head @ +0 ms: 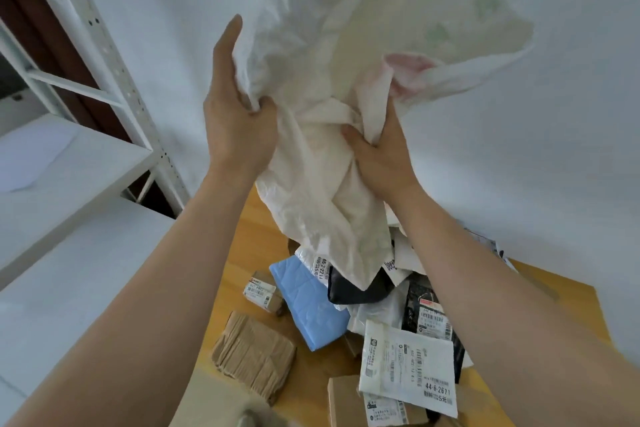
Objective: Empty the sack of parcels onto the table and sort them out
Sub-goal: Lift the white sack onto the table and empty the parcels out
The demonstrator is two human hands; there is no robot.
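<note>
Right now the sack (pixel 329 149), a limp whitish woven bag, is held upended high over the far part of the worktop (pixel 252 253), its mouth hanging down and touching the top of the heap beneath. The left hand (pixel 235 121) has its fingers curled into a fold on the sack's left side, and the right hand (pixel 377 156) clutches a bunched wad of cloth near the middle; both grip the fabric firmly. The upper end billows loose and blurred, which suggests shaking. Under the mouth the parcels lie jumbled: a blue padded mailer (pixel 308 305) slants toward the left edge, a black bag (pixel 356 288) sits just beside it under the sack's hem, a white labelled mailer (pixel 405 367) overlaps a black labelled parcel (pixel 429 312), a brown paper packet (pixel 252 360) lies near the left edge, and a small cardboard box (pixel 261 291) stands behind it. A further cardboard box (pixel 343 402) sits at the near edge. White metal shelving (pixel 104 45) stands off to the left against a pale wall. By my reading this is the end of the emptying step; whether anything remains inside cannot be told. Next the sack needs setting aside, clear of the heap, before the overlapping parcels are drawn apart and grouped.
</note>
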